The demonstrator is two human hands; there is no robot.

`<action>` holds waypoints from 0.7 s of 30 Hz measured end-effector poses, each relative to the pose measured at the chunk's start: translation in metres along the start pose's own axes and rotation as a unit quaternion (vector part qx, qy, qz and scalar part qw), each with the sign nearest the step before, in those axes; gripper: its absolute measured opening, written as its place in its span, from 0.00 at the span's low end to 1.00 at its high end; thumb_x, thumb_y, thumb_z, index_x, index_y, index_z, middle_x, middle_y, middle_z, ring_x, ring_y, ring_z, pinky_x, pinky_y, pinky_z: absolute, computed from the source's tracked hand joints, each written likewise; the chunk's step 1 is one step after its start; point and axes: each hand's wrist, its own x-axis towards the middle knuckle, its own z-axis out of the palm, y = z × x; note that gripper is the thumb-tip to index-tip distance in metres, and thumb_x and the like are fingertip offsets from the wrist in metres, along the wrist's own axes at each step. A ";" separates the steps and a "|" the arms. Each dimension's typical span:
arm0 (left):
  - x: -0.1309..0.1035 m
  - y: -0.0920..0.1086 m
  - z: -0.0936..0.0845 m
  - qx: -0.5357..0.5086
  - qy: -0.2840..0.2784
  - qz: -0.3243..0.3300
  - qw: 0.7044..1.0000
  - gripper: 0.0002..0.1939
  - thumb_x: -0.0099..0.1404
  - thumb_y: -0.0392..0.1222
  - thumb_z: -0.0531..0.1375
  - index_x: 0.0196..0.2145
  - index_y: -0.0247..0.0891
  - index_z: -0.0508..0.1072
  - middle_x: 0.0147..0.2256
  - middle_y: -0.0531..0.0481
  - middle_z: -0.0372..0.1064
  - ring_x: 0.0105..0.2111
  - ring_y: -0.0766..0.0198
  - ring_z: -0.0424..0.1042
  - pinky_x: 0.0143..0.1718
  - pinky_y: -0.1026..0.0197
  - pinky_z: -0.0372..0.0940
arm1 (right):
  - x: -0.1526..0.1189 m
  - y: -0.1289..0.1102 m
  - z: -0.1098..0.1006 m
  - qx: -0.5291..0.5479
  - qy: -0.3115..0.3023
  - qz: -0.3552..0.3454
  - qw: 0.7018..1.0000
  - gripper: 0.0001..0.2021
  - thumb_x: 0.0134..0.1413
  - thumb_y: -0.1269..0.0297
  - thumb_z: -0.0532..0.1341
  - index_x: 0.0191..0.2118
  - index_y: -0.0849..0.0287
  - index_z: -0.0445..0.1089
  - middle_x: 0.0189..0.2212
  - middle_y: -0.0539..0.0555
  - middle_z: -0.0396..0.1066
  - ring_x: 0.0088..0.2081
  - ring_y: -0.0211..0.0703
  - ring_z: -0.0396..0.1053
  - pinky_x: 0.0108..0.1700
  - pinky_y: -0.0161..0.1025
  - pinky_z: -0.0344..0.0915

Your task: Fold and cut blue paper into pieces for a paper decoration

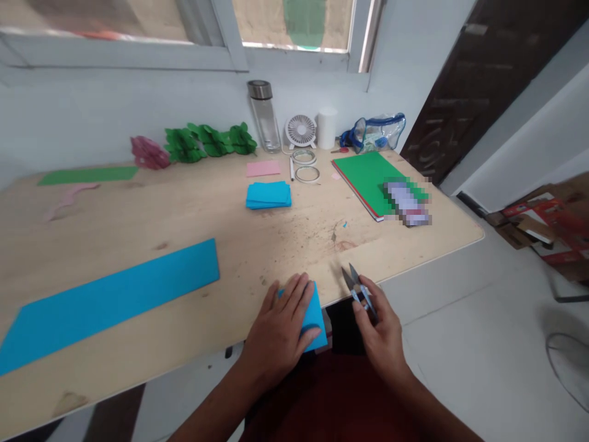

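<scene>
My left hand (284, 319) lies flat, fingers stretched out, on a folded piece of blue paper (315, 313). That paper juts past the table's front edge, and the hand covers much of it. In my right hand (381, 325) is a pair of thread snips (357, 288), held just off the table edge. The snips' blades are apart and point up and away from me, with nothing visible between them. Further back sits a small stack of blue paper pieces (269, 195). A long blue paper strip (115, 298) stretches across the left of the table.
Green paper sheets (361, 175) lie at the right, under a blurred-out object (407, 202). Along the wall stand a glass bottle (265, 120), a small fan (301, 131), a white cylinder (327, 129), a clear pouch (380, 132) and folded green paper shapes (209, 141). Wire rolls (307, 175) lie mid-table.
</scene>
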 end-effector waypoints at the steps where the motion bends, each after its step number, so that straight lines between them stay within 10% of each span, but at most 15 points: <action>1: 0.000 0.000 -0.001 -0.004 -0.004 0.000 1.000 0.36 0.67 0.57 0.52 0.65 0.33 0.53 0.65 0.39 0.52 0.65 0.45 0.49 0.64 0.42 0.40 | 0.001 -0.001 0.000 -0.012 -0.017 -0.019 1.000 0.20 0.62 0.61 0.55 0.59 0.55 0.62 0.55 0.58 0.69 0.54 0.48 0.70 0.50 0.42 0.70; 9: 0.000 0.002 -0.012 -0.033 -0.046 -0.006 0.998 0.54 0.50 0.67 0.63 0.66 0.36 0.52 0.63 0.36 0.55 0.61 0.38 0.52 0.62 0.36 0.39 | 0.082 -0.004 0.003 -0.300 -0.054 -0.262 0.916 0.20 0.63 0.72 0.51 0.59 0.58 0.63 0.42 0.57 0.76 0.37 0.45 0.73 0.38 0.38 0.65; 12: -0.005 0.007 -0.013 -0.028 -0.060 -0.013 0.998 0.48 0.54 0.56 0.64 0.67 0.42 0.50 0.66 0.39 0.48 0.63 0.38 0.49 0.62 0.35 0.42 | 0.107 0.000 0.007 -0.410 -0.052 -0.324 0.851 0.21 0.63 0.74 0.51 0.60 0.57 0.63 0.29 0.54 0.73 0.32 0.45 0.68 0.36 0.39 0.59; 17: -0.013 0.007 -0.013 -0.108 -0.021 -0.041 0.993 0.38 0.59 0.40 0.58 0.66 0.43 0.52 0.66 0.42 0.48 0.65 0.42 0.48 0.62 0.37 0.46 | 0.120 0.007 0.005 -0.450 -0.098 -0.365 0.809 0.18 0.64 0.73 0.53 0.57 0.58 0.65 0.37 0.57 0.73 0.37 0.47 0.66 0.38 0.40 0.56; 21: -0.004 -0.001 -0.029 -0.332 0.109 -0.214 0.912 0.23 0.67 0.43 0.51 0.59 0.42 0.64 0.57 0.44 0.66 0.56 0.50 0.65 0.57 0.47 0.60 | 0.120 0.010 0.003 -0.436 -0.109 -0.364 0.816 0.17 0.62 0.76 0.52 0.54 0.59 0.67 0.39 0.58 0.72 0.39 0.48 0.65 0.40 0.40 0.56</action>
